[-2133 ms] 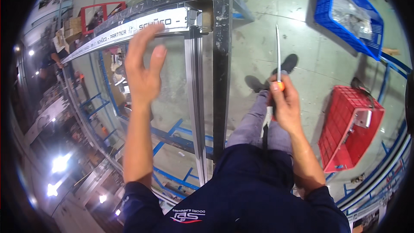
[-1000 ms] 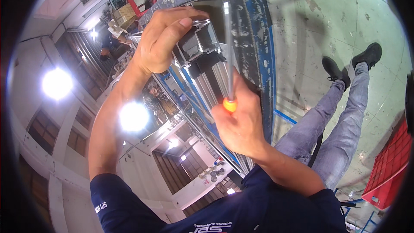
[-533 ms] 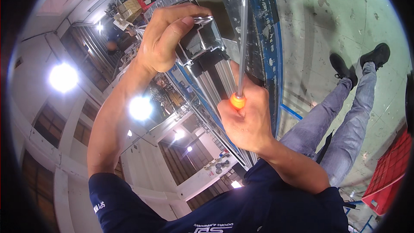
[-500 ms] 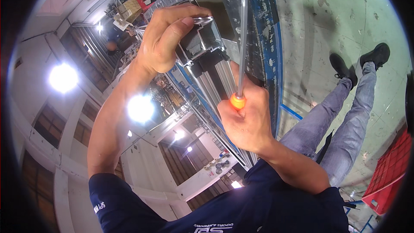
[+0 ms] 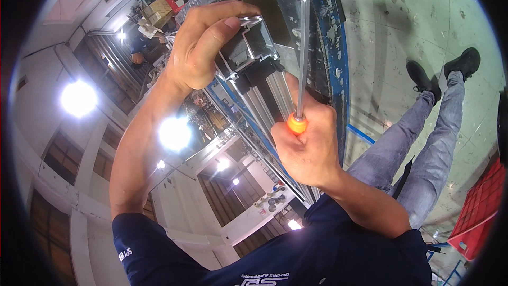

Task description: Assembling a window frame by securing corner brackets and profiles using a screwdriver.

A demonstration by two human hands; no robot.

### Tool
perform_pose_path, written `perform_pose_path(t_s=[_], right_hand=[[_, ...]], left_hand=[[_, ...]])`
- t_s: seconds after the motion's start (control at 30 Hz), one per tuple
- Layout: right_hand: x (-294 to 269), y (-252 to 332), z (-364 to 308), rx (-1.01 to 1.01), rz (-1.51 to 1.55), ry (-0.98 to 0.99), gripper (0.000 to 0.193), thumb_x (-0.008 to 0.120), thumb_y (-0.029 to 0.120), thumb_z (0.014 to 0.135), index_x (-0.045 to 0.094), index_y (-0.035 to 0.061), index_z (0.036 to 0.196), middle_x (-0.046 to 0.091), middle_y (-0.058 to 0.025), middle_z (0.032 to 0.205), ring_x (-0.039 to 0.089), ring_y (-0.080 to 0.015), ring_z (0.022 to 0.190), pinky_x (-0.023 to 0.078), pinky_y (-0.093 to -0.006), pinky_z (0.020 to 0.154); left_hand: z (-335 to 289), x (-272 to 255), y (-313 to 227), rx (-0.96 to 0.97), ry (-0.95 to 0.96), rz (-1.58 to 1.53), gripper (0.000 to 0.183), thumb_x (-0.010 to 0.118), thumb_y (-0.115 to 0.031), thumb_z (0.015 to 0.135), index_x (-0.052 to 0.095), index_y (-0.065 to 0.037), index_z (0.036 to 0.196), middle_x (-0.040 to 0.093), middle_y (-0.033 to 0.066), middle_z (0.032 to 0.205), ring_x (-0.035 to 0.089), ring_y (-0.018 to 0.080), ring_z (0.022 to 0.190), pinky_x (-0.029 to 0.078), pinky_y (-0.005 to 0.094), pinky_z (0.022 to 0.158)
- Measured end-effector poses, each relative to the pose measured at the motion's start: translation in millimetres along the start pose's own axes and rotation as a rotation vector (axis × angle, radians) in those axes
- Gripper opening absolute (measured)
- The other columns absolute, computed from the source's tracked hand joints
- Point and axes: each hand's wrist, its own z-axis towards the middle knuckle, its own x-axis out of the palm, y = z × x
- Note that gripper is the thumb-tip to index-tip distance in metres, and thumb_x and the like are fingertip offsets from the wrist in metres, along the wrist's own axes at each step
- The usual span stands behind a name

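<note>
My left hand (image 5: 203,47) is closed over the edge of an aluminium profile (image 5: 253,45), whose cut end shows open chambers. Its thumb lies on the near side and the fingers reach over the top. In my right fist (image 5: 312,151) is a screwdriver (image 5: 303,53); only the orange collar of its handle shows. The long metal shaft points up past the profile, its tip apart from anything. Grooved silver rails (image 5: 264,98) with a dark strip between them run from the profile toward my body, passing beside my right hand.
A worn blue metal bench (image 5: 330,37) with chipped paint lies under and right of the profile. At the lower right stands a red plastic crate (image 5: 479,209). Another person (image 5: 140,50) is far off at the upper left, among cluttered shelving.
My right hand and the screwdriver have shifted slightly right and down in the view. My left hand keeps its hold on the profile. The whole view has moved a little.
</note>
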Motion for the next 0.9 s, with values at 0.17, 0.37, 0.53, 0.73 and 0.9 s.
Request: perform_pose_path(t_s=[0.17,0.37,0.53,0.73,0.9], right_hand=[[-1,4,2,0.018,-0.034,0.020,0.065,0.059,-0.010,0.073,0.050,-0.0199,0.137,0.057,-0.0165,0.064,0.060,-0.0233,0.051,0.050,-0.0329,0.056],[2,-2,2,0.034,0.074,0.022,0.069,0.059,-0.010,0.074,0.045,-0.0178,0.141,0.064,-0.0245,0.083,0.068,-0.0350,0.067,0.054,-0.0373,0.064],[-6,-5,4,-0.040,0.059,0.102,0.077,0.063,-0.008,0.075,0.038,-0.0168,0.147,0.061,-0.0382,0.126,0.066,-0.0504,0.109,0.055,-0.0433,0.095],[-13,-7,7,-0.026,0.038,0.140,0.080,0.066,-0.006,0.075,0.036,-0.0187,0.148,0.055,-0.0428,0.131,0.063,-0.0526,0.114,0.053,-0.0432,0.100],[-16,5,7,0.052,0.046,0.214,0.079,0.069,-0.006,0.076,0.036,-0.0200,0.147,0.057,-0.0424,0.129,0.067,-0.0524,0.107,0.057,-0.0400,0.094]], left_hand=[[-2,-1,4,0.016,-0.016,0.000,0.047,0.048,-0.026,0.093,0.068,0.009,0.117,0.074,0.0232,0.101,0.071,0.0301,0.091,0.053,0.0366,0.084],[0,1,9,0.134,-0.072,0.109,0.048,0.047,-0.026,0.093,0.069,0.009,0.117,0.073,0.0244,0.103,0.071,0.0337,0.092,0.053,0.0387,0.085],[5,-3,4,0.040,0.023,0.009,0.050,0.048,-0.029,0.092,0.068,0.010,0.116,0.072,0.0235,0.101,0.071,0.0321,0.092,0.053,0.0365,0.083],[2,4,7,-0.025,-0.036,-0.051,0.046,0.049,-0.026,0.093,0.070,0.009,0.114,0.072,0.0189,0.102,0.069,0.0255,0.093,0.052,0.0338,0.083],[-3,2,2,-0.063,-0.057,-0.063,0.047,0.049,-0.027,0.094,0.069,0.010,0.114,0.073,0.0176,0.102,0.069,0.0230,0.091,0.051,0.0315,0.083]])
